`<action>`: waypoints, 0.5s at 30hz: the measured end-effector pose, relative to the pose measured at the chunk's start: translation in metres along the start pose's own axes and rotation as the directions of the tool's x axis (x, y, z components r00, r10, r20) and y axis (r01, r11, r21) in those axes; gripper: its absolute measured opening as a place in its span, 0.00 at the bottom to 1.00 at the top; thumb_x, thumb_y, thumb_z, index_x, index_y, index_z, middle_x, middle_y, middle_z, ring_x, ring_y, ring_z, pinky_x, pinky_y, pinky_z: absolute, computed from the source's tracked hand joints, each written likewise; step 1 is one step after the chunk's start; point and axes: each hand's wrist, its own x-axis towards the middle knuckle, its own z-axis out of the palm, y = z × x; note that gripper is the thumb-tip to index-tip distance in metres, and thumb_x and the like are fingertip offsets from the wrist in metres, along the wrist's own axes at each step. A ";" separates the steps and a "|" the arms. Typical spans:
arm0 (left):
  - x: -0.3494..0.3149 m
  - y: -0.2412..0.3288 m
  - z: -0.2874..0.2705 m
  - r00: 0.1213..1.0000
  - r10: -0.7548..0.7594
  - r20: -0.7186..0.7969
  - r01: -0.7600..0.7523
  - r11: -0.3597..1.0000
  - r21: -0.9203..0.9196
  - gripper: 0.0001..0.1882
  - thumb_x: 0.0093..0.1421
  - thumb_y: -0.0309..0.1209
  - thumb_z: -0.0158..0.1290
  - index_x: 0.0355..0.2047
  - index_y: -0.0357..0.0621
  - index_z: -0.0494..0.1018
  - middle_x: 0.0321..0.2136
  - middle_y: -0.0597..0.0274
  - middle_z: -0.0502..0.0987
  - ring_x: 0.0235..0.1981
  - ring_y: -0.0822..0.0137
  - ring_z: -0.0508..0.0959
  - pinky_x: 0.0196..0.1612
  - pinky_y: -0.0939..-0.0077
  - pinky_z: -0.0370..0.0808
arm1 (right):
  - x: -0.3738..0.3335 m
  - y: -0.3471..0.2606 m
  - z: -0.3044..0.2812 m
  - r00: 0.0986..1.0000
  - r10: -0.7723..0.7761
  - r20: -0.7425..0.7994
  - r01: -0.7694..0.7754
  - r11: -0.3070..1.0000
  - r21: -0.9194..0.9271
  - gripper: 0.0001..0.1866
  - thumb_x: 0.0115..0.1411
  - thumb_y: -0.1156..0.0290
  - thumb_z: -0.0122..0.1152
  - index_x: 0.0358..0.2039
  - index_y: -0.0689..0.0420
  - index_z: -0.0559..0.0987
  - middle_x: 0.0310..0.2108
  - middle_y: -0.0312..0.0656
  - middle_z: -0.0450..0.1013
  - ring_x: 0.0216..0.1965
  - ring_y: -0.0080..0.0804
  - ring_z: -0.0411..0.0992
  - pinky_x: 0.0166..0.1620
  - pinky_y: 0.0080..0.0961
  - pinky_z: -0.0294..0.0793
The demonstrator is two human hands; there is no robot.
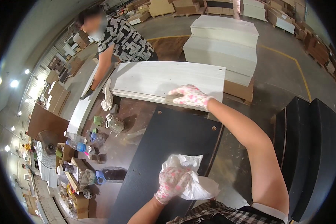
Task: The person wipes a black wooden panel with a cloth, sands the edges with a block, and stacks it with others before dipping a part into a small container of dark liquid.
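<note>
My left hand [172, 183], in a pink-patterned white glove, is closed on a crumpled white cloth [198, 186]. Hand and cloth are over a black panel [149, 149] with round holes near its corners. Stretched forward, my right hand [190, 96] wears a matching glove. Its fingers are extended with nothing visible in them, at the near edge of a stack of white panels [164, 76]. Whether those fingertips touch the panel I cannot tell.
A co-worker [125, 41] leans over white boards at the far left. Bottles, including a clear jug [115, 123], and a white rag [107, 97] lie on the brown table [115, 153]. Black panels [295, 149] stand at right; a pale board stack [220, 48] rises behind.
</note>
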 end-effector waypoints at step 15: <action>0.002 -0.002 -0.003 0.991 -0.132 -0.006 0.129 0.978 -0.161 0.05 0.55 0.32 0.62 0.31 0.47 0.82 0.28 0.63 0.83 0.28 0.60 0.83 0.35 0.64 0.79 | -0.043 0.022 -0.021 0.966 0.016 0.256 -0.027 0.999 0.041 0.23 0.59 0.63 0.67 0.57 0.46 0.79 0.54 0.44 0.76 0.56 0.42 0.73 0.60 0.36 0.70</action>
